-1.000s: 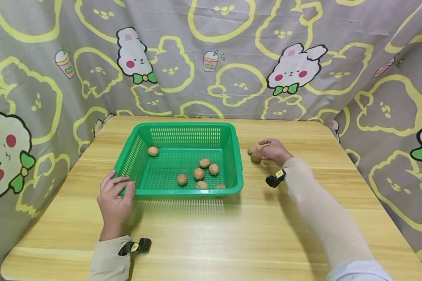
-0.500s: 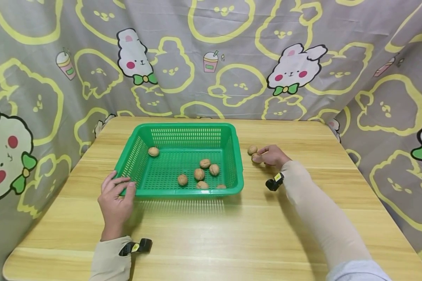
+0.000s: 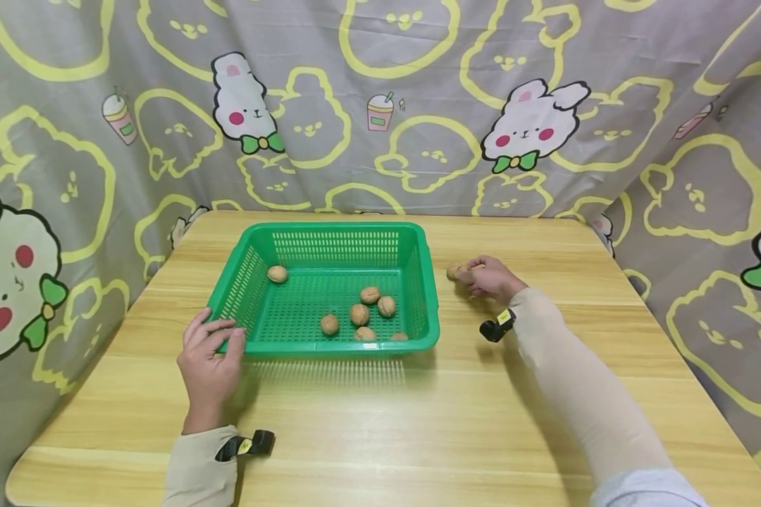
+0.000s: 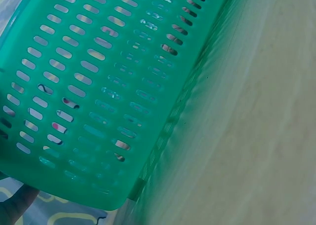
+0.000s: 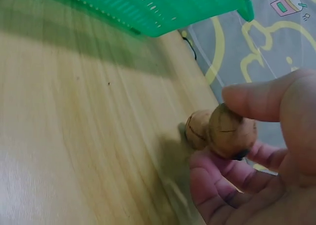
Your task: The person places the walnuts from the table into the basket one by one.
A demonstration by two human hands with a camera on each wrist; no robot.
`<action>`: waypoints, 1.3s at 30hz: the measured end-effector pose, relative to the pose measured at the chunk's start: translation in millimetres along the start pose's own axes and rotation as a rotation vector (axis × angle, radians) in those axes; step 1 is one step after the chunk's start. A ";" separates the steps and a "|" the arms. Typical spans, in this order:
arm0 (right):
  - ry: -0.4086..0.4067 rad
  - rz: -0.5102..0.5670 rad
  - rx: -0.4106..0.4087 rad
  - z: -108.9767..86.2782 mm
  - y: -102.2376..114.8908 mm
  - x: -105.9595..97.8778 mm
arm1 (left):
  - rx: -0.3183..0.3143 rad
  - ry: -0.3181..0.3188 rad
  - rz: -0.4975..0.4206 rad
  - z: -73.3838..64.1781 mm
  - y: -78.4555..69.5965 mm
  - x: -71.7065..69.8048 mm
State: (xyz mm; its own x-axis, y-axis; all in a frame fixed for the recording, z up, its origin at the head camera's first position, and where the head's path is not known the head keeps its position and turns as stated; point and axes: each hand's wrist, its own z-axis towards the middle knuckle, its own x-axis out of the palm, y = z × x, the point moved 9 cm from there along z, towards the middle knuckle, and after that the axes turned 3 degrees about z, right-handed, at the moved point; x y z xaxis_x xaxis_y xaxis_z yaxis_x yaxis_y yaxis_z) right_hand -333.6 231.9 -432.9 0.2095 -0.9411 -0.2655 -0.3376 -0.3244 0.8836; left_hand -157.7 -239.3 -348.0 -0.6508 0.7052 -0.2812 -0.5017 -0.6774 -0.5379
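A green plastic basket [image 3: 339, 346] stands on the wooden table, with several walnuts [image 3: 359, 314] lying inside. At its near left corner my left hand [image 3: 209, 366] holds the rim; in the left wrist view the slotted wall fills much of the picture and only a bit of a finger [image 4: 19, 203] shows. To the right of the basket, my right hand [image 3: 491, 278] pinches a walnut [image 5: 232, 133] between thumb and fingers. Another walnut [image 5: 196, 129] sits just beyond the held one, close to it; whether the two touch I cannot tell.
The table [image 3: 368, 429] extends in front of the basket and to its right. A grey patterned curtain [image 3: 431, 91] closes off the back and both sides. A camera [image 3: 497, 325] is strapped on the right wrist, another [image 3: 254, 443] on the left.
My right hand has come down to the nearer of the two loose walnuts, taken it between thumb and fingers, and raised it slightly. My left hand and the basket stay in place.
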 end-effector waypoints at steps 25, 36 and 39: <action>0.101 0.344 -0.140 -11.6 44.1 21.7 | 0.016 -0.010 0.006 -1.6 1.3 0.1; 0.110 0.446 -0.178 -16.6 65.3 28.5 | 0.017 -0.007 0.009 -1.7 1.4 0.1; 0.115 0.489 -0.185 -17.8 70.3 29.3 | 0.017 -0.006 0.011 -1.5 1.1 0.3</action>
State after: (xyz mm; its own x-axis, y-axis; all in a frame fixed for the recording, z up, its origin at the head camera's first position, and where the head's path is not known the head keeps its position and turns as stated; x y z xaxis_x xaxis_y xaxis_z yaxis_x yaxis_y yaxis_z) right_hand -334.8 183.2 -371.7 0.1712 -0.9582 0.2293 -0.2560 0.1815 0.9495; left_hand -157.6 -239.6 -349.8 -0.6599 0.6964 -0.2822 -0.5042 -0.6889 -0.5208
